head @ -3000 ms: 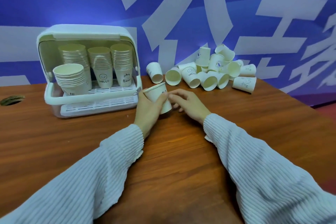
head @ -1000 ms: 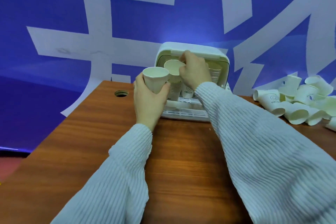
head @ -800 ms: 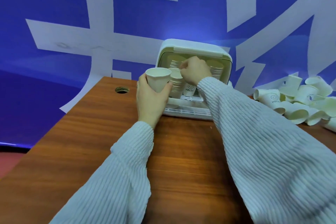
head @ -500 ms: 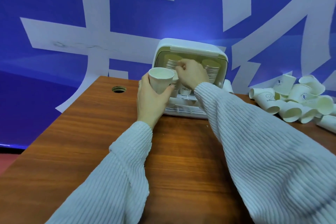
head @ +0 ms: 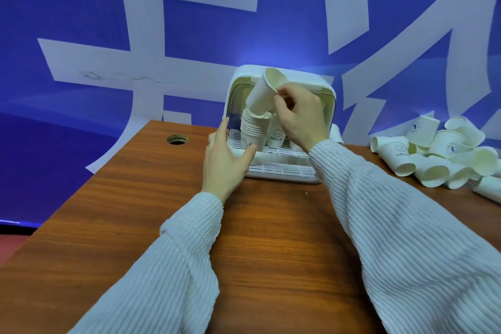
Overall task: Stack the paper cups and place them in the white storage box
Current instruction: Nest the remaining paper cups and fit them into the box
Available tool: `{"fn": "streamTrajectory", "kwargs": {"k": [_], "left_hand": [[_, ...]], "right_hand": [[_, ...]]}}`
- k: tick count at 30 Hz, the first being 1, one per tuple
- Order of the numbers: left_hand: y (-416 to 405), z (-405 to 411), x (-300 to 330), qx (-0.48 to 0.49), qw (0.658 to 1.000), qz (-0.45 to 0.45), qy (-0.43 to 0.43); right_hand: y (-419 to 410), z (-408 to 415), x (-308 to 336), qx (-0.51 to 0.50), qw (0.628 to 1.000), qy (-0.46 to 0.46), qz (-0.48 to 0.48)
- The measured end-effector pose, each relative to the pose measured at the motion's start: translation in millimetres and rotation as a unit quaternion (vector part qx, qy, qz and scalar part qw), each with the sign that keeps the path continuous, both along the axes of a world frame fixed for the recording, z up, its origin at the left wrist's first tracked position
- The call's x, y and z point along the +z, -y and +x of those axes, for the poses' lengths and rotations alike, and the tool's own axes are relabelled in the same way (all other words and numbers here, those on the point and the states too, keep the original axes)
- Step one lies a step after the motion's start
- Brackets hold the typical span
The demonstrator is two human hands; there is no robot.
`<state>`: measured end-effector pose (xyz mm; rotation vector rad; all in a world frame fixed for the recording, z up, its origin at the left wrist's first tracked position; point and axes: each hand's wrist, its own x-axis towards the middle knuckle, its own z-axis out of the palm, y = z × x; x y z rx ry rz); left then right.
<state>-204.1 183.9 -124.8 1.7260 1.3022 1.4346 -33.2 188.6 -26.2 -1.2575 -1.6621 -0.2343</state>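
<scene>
Our right hand (head: 299,114) pinches a tilted cup (head: 262,95) over the stack (head: 254,130) in the box (head: 326,92); our left hand (head: 225,160), fingers relaxed, touches the box's front.

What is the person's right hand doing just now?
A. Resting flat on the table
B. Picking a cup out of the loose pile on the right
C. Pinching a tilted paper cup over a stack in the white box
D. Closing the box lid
C: the right hand pinches the rim of a tilted paper cup, its base over the front stack in the white box.
</scene>
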Motion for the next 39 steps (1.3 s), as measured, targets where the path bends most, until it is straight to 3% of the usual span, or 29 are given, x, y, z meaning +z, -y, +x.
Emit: {"fn": "streamTrajectory", "kwargs": {"k": [8, 13, 17, 20, 22, 24, 26, 29, 31, 33, 36, 39], "left_hand": [[-0.9, 4.7, -5.5, 0.017, 0.998, 0.026, -0.054], [0.4, 5.1, -6.2, 0.018, 0.997, 0.036, -0.069], [1.8, 6.1, -7.2, 0.017, 0.997, 0.039, -0.069], [1.9, 6.9, -8.8, 0.02, 0.995, 0.039, -0.087], [2.7, 7.2, -9.2, 0.019, 0.995, 0.043, -0.091], [2.7, 8.0, -8.6, 0.02, 0.995, 0.045, -0.092], [4.6, 10.5, -7.1, 0.022, 0.995, 0.041, -0.091], [12.7, 19.8, -1.6, 0.046, 0.994, 0.052, -0.086], [23.0, 28.6, 5.6, 0.082, 0.983, 0.13, -0.105], [38.4, 44.6, 13.2, 0.035, 0.983, 0.168, -0.06], [63.4, 74.2, 7.4, -0.123, 0.99, 0.056, 0.044], [67.1, 94.5, -15.6, -0.176, 0.983, -0.023, 0.045]], "right_hand": [[-12.9, 7.5, -11.1, -0.012, 0.99, 0.128, -0.057], [-18.4, -1.6, -14.9, -0.035, 0.955, 0.249, -0.158], [-23.4, -5.7, -18.5, -0.053, 0.931, 0.279, -0.228], [-22.1, -7.1, -7.3, -0.008, 0.917, 0.265, -0.299], [-12.8, -4.9, -6.4, -0.007, 0.93, 0.247, -0.271], [1.4, 5.4, -11.3, -0.033, 0.977, 0.152, -0.143], [13.0, 27.9, -19.4, -0.052, 0.998, 0.006, -0.026], [20.4, 76.3, -33.5, -0.14, 0.979, -0.148, 0.008], [19.7, 108.7, -45.5, -0.202, 0.959, -0.197, -0.021], [13.3, 137.8, -61.8, -0.245, 0.944, -0.207, -0.078], [0.1, 162.0, -91.5, -0.251, 0.937, -0.15, -0.192], [-9.7, 170.8, -119.3, -0.247, 0.927, -0.044, -0.28]]}}
